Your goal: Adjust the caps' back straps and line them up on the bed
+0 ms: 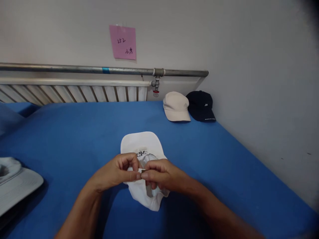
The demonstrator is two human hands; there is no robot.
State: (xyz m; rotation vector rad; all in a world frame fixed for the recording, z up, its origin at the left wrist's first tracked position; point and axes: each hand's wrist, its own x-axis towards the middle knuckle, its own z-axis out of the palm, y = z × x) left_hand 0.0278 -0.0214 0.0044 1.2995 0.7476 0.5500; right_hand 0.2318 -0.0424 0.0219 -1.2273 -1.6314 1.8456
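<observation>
A white cap (142, 142) with black lettering lies on the blue cloth (87, 132), its brim pointing away from me. My left hand (117, 172) and my right hand (159, 173) meet over the cap's rear part. Both are closed in a pinch on the cap's back strap, fingertips touching at a small buckle between them. The rear of the cap hangs below my fingers.
A beige cap (175, 107) and a dark navy cap (201, 106) sit at the far right by the wall. A grey wide-brimmed hat (15, 186) lies at the left edge. A radiator (74, 93), a metal pipe (99, 70) and a pink note (123, 42) are behind.
</observation>
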